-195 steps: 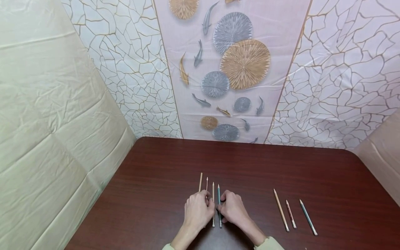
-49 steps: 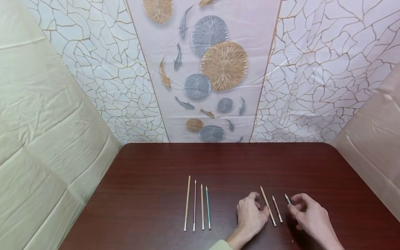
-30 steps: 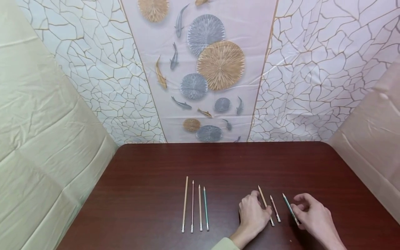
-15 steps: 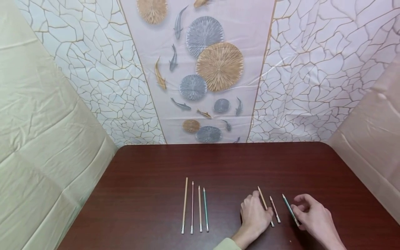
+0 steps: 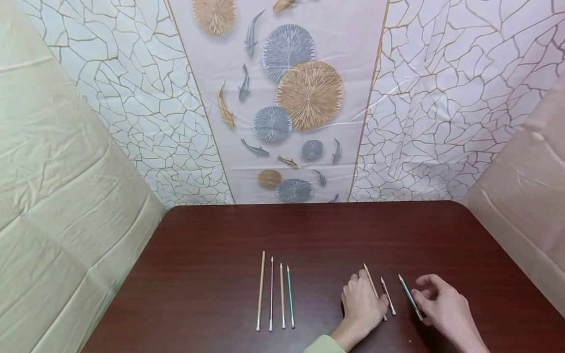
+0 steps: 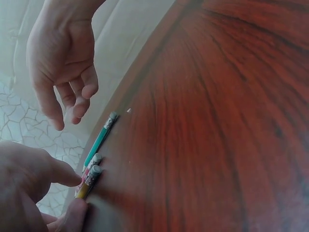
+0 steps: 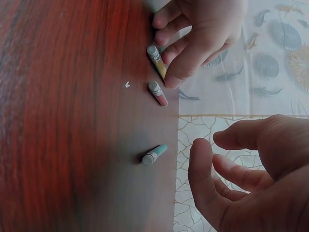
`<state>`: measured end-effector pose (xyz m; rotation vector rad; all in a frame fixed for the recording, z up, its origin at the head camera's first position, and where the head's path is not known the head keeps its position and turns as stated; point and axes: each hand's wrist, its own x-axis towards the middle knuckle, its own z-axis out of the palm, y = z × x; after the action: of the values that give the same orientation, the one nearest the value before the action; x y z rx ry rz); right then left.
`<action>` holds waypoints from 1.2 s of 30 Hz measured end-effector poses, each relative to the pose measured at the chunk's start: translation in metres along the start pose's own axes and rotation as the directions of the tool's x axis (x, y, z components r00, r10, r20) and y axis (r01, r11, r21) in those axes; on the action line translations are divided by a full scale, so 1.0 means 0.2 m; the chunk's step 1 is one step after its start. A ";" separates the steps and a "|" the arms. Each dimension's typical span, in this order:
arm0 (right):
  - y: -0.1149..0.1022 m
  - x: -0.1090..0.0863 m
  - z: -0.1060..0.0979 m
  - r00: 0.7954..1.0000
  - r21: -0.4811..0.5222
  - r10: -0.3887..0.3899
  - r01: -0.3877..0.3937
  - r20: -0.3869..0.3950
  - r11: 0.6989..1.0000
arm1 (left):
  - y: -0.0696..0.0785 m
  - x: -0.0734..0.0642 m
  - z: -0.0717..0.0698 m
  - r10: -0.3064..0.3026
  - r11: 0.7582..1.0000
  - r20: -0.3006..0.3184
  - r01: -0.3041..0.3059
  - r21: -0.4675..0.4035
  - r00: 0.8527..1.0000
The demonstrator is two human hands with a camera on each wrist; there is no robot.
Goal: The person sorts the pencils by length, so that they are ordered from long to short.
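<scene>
On the right half of the table, my left hand (image 5: 359,301) pinches a yellow pencil (image 5: 370,279) between thumb and fingers, with its eraser end toward me. Just right of it lies a short pink pencil (image 5: 388,295), its silver ferrule and pale eraser showing in the right wrist view. Farther right is a teal pencil (image 5: 410,297), tip pointing away and slightly left. Beside it hovers my right hand (image 5: 446,304), fingers loosely bent; the right wrist view shows a gap between these fingertips and the teal pencil (image 7: 157,153).
Left of centre, several pencils lie side by side, erasers toward me: a long yellow one (image 5: 261,291), a thin pink one (image 5: 271,294), a tan one (image 5: 282,296) and a teal one (image 5: 290,296). A tiny white crumb (image 7: 127,84) sits on the dark red table (image 5: 198,245).
Both hands have left the row of pencils and moved right to the other group. Over the last second, my left hand has shifted slightly right along the yellow pencil; the right hand barely moves.
</scene>
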<state>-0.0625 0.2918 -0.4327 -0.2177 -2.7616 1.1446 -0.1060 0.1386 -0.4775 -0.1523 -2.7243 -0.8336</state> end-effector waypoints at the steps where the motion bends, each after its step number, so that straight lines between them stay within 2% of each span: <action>1: 0.00 0.00 0.00 1.000 0.000 0.002 -0.002 0.000 1.000 | 0.00 0.00 0.00 -0.001 1.000 -0.002 0.001 0.002 1.000; 14: 0.01 0.00 0.01 1.000 0.002 -0.006 0.006 -0.009 1.000 | 0.00 0.00 0.01 0.001 1.000 -0.012 -0.001 0.019 1.000; 26: 0.02 0.00 0.00 1.000 -0.027 -0.009 0.008 -0.011 1.000 | -0.02 0.01 0.01 0.054 0.998 -0.048 -0.055 -0.022 0.997; 30: 0.02 0.01 0.01 1.000 -0.045 -0.017 0.016 -0.018 0.999 | -0.02 0.01 -0.01 0.031 0.998 -0.012 -0.031 -0.061 0.999; 36: 0.05 0.03 0.01 0.997 -0.112 -0.066 0.060 -0.050 0.992 | -0.04 0.04 -0.03 -0.009 0.985 0.070 0.021 -0.171 0.997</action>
<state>-0.0676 0.2980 -0.4410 -0.1689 -2.7657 0.9583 -0.1133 0.1284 -0.4750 -0.2006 -2.7176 -1.0873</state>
